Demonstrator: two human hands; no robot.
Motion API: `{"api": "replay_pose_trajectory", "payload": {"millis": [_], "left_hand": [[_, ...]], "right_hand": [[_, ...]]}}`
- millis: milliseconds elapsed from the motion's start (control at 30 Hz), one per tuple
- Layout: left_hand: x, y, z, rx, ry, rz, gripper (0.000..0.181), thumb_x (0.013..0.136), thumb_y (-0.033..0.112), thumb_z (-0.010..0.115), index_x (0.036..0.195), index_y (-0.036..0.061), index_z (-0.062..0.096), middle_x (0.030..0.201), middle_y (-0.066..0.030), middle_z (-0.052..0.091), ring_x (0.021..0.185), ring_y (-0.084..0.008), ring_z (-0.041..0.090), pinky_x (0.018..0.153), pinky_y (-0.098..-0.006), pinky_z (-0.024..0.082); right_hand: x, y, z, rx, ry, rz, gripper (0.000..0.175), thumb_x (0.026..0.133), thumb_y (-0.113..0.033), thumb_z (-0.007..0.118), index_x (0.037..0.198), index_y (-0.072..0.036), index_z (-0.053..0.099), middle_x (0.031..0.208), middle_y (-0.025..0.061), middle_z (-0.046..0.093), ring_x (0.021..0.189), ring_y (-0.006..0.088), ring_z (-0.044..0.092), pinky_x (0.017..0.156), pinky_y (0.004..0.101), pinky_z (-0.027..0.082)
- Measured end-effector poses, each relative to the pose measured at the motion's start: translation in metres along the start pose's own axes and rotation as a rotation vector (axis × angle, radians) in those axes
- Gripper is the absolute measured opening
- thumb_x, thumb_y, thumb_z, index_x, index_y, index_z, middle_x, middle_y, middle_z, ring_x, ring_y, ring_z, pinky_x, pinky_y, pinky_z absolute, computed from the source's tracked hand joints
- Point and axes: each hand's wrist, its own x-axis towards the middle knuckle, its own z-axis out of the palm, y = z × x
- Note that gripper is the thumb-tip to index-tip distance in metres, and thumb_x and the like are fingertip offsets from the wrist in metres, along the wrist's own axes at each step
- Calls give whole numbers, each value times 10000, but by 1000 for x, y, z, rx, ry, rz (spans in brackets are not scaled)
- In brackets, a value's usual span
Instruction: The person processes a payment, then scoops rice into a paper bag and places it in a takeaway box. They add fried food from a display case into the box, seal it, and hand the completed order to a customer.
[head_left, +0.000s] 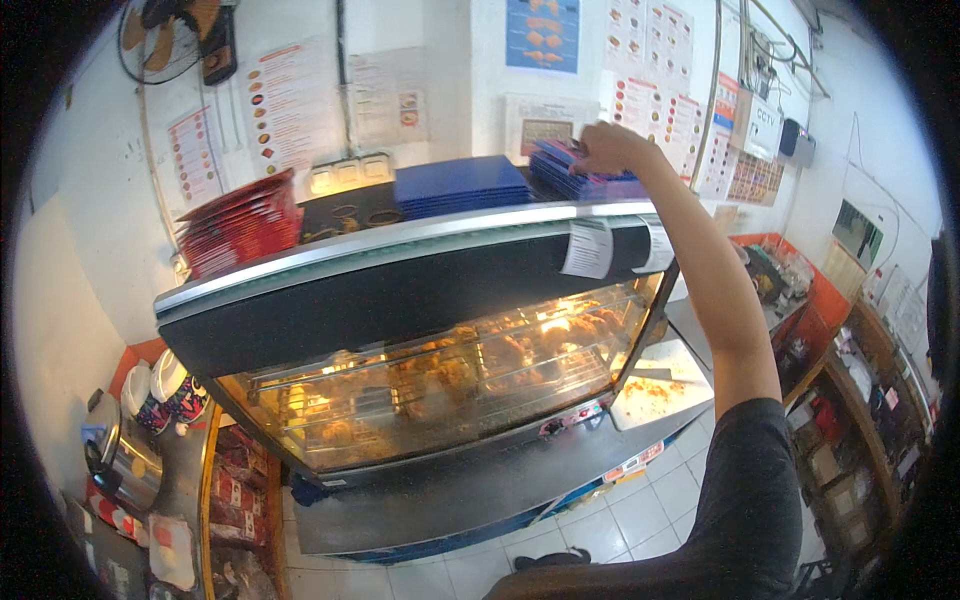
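Note:
My right hand (609, 148) reaches up to a stack of blue and red flat packages (555, 161) at the right of the top of a heated display cabinet (300, 307); its fingers touch the stack's upper edge, and whether they grip is blurred. Beside it lies a stack of flat blue boxes (461, 184). A pile of red packets (240, 225) stands at the top's left end. Behind the glass, browned fried food (435, 367) lies on wire racks under bright lamps. My left hand is out of view.
A white cutting board (694, 375) with crumbs and a knife-like blade lies right of the cabinet. Paper slips (589, 249) hang from the cabinet's upper edge. At left are a metal pot (139, 469) and patterned paper buckets (176, 386). Wooden shelving (847, 405) stands at right.

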Motion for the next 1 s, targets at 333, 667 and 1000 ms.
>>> {"api": "replay_pose_trajectory", "payload": {"millis": [333,667,1000], "left_hand": [[-26,40,72,143,27,47,399,966,273,589,1281,28,580,1170,-168,667,1035,-328,647,863,-433,518],[-35,37,105,182,66,13,423,979,262,584,1311,2,562,1204,-190,651,1103,-348,624,924,-444,501],[-87,100,108,366,213,166,447,991,252,578,1342,-23,543,1237,-212,636,1171,-367,600,984,-454,484]], "right_hand": [[14,-3,-20,184,-270,-102,499,820,-409,762,973,64,713,797,180,727,673,278,726,591,408,592],[32,-5,-18,167,-276,-207,326,852,-199,660,974,101,694,918,217,730,733,325,738,648,449,609],[-52,48,-63,-206,894,-276,329,921,-302,651,1144,-60,672,1001,191,717,896,324,717,792,417,577]]}}
